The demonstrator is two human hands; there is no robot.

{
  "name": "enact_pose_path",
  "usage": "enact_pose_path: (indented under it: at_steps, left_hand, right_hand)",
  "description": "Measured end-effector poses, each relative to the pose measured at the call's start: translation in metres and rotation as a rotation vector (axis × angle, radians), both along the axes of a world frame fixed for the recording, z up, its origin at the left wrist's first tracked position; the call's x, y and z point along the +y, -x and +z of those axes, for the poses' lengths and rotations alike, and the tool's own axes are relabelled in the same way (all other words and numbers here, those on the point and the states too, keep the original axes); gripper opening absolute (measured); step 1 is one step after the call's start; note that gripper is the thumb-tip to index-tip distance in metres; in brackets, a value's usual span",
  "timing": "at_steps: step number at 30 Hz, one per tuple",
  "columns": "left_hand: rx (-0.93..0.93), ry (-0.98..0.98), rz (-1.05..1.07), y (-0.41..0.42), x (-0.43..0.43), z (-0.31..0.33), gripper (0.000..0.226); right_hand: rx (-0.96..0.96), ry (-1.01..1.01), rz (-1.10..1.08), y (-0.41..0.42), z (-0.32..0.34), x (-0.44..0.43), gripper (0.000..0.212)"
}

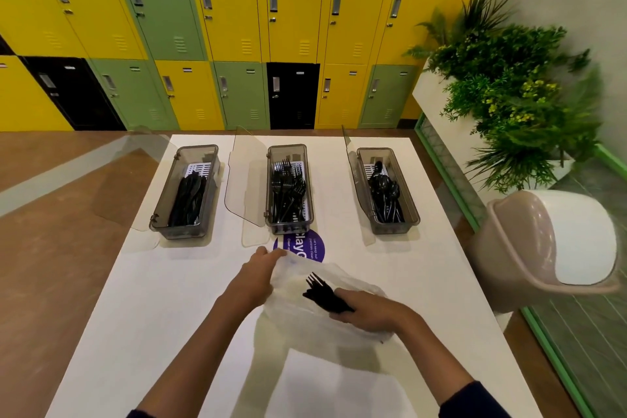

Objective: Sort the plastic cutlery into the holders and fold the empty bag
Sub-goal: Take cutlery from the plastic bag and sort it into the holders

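White desk (152, 299) bears three smoky holders: left holder (165, 187) with knives (188, 197), middle holder (288, 147) with forks (288, 193), right holder (409, 195) with spoons (385, 190). Nearer lies a clear bag (295, 314); the left hand (258, 278) pinches its edge, and the right hand (369, 310) grips black cutlery (322, 293) over it.

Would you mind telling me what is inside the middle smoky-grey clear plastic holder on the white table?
Black plastic forks lie on a white slotted tray inside it; most of the tray is hidden beneath them.
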State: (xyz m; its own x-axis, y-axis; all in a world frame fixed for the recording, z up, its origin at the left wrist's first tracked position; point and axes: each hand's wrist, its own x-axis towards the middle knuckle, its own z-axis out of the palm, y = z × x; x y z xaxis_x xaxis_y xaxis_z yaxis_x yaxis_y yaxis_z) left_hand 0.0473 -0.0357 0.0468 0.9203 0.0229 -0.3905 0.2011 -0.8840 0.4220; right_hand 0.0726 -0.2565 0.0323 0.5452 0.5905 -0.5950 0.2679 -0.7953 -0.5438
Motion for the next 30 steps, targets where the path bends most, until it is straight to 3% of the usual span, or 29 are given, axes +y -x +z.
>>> enact_pose_path:
  at_steps: [3,5,11,14,18,21,24,28,30]
  left_hand:
    - [0.036,-0.067,-0.012,0.005,-0.005,-0.004,0.071]
    - [0.079,-0.078,-0.035,0.007,-0.007,-0.004,0.069]
    - [0.275,-0.033,-0.233,0.009,-0.001,0.024,0.061]
    - [0.167,0.049,-0.26,0.008,0.009,0.043,0.041]
    - [-0.103,0.173,-0.099,0.009,0.022,0.056,0.021]
    - [-0.23,0.148,-0.035,0.01,0.024,0.059,0.018]
    - [-0.207,0.359,0.009,0.01,0.018,0.062,0.029]
    - [0.091,0.783,-0.003,0.008,0.002,0.06,0.053]
    - [0.158,1.002,0.016,0.007,-0.008,0.059,0.052]
  right_hand:
    - [0.156,-0.197,-0.116,-0.003,0.007,-0.002,0.016]
    - [0.269,-0.352,-0.211,-0.004,0.021,0.003,0.006]
    - [0.38,-0.644,-0.456,-0.013,0.044,0.021,0.029]
    - [0.437,-0.705,-0.562,-0.02,0.047,0.028,0.031]
    - [0.476,-0.715,-0.582,-0.026,0.052,0.037,0.03]
    - [0.494,-0.77,-0.599,-0.027,0.056,0.042,0.029]
    - [0.492,-0.863,-0.607,-0.029,0.062,0.047,0.033]
    - [0.534,-0.975,-0.652,-0.035,0.071,0.055,0.029]
    - [0.528,-0.942,-0.632,-0.035,0.076,0.059,0.032]
